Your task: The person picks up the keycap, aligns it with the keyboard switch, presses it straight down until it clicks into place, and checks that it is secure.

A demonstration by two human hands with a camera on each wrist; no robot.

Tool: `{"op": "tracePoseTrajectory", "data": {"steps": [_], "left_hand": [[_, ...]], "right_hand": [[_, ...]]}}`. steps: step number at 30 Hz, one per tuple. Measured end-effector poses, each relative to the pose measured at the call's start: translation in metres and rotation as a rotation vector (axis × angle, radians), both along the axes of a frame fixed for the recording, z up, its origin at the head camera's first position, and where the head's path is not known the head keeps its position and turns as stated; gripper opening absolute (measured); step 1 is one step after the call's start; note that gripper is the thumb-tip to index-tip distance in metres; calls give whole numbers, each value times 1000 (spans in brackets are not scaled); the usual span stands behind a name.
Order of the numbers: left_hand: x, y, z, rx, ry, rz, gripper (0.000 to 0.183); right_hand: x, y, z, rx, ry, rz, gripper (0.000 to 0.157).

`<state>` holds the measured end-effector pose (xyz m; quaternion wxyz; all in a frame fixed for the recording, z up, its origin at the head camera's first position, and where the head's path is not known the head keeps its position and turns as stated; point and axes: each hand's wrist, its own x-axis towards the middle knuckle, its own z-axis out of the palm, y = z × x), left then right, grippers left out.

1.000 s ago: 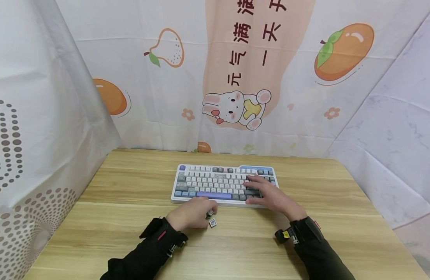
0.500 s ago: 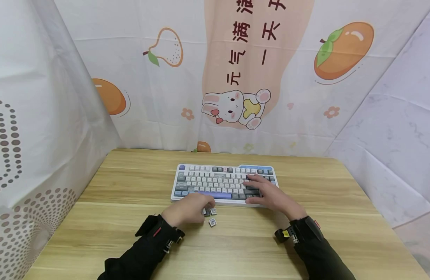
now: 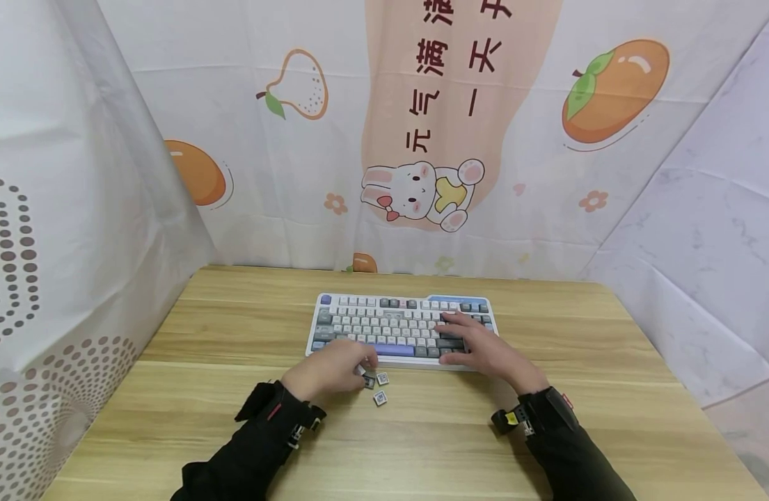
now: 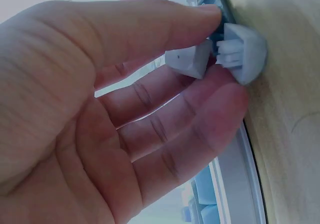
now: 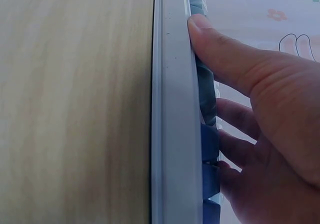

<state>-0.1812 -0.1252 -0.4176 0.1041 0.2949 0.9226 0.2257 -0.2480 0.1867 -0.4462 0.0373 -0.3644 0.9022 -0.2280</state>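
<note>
A white and grey keyboard (image 3: 384, 322) with a purple space bar lies on the wooden table. In front of it my left hand (image 3: 334, 367) pinches a pale keycap (image 4: 187, 60) between thumb and fingers. Beside its fingertips are a dark keycap (image 3: 369, 382) and a white keycap (image 3: 382, 378), both loose on the table. In the left wrist view a white keycap (image 4: 250, 54) shows its stem side. Another loose keycap (image 3: 380, 398) lies closer to me. My right hand (image 3: 487, 351) rests spread over the keyboard's right end, its thumb (image 5: 220, 44) along the front edge.
The wooden table (image 3: 434, 431) reaches to a printed white curtain (image 3: 265, 174) at the back. Similar sheets hang at the left and right. Each wrist wears a black strap, such as the right wrist strap (image 3: 543, 410).
My left hand has drawn left and slightly away from me. Keycaps formerly under its fingers have come into view at the keyboard's front edge. My right hand has stayed put.
</note>
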Motion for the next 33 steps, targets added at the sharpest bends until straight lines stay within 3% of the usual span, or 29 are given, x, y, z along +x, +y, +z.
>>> {"op": "tracePoseTrajectory", "data": {"steps": [15,25,33], "left_hand": [[-10,-8,1,55,113,56,11],[-20,-21,1,119,188,148,26],[-22,-29,11,179,230,186,31]], "right_hand": [[-1,1,-2,3,-6,-9,63],[-1,0,-2,13,-14,-10,63],[0,0,0,11,-18,-14,62]]}}
